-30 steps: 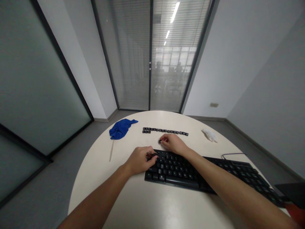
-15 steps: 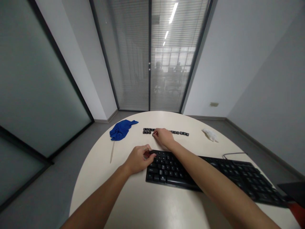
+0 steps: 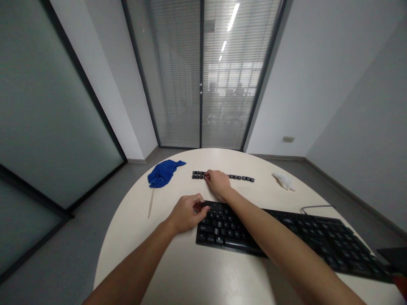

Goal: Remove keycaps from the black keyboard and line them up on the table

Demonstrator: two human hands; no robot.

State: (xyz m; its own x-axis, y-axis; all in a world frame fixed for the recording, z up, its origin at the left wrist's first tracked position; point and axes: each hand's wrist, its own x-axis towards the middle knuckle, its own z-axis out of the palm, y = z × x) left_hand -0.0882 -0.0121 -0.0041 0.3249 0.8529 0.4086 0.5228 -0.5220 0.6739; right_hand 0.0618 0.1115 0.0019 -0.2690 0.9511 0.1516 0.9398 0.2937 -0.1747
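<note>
A black keyboard (image 3: 237, 242) lies at a slant across the table in front of me. My left hand (image 3: 187, 213) is closed at its far left corner, thumb over the top keys and the other fingers curled behind. Beyond the keyboard, black keycaps (image 3: 199, 173) stand in two short rows at the left, with more keycaps (image 3: 241, 178) in a line to the right. My right hand (image 3: 218, 183) reaches over the keyboard and pinches a small black keycap (image 3: 205, 177) at the end of the near row. The hand hides the middle of the rows.
A crumpled blue cloth (image 3: 163, 173) lies at the far left, with a thin pale stick (image 3: 151, 204) by it. White crumpled tissue (image 3: 283, 181) sits at the right. The keyboard's cable (image 3: 318, 206) loops behind it. The round table (image 3: 127, 228) curves away on the left.
My right hand has set the keycap closer to the near row's end, in line with the others. The left hand stays at the keyboard's corner. The whole view has shifted slightly.
</note>
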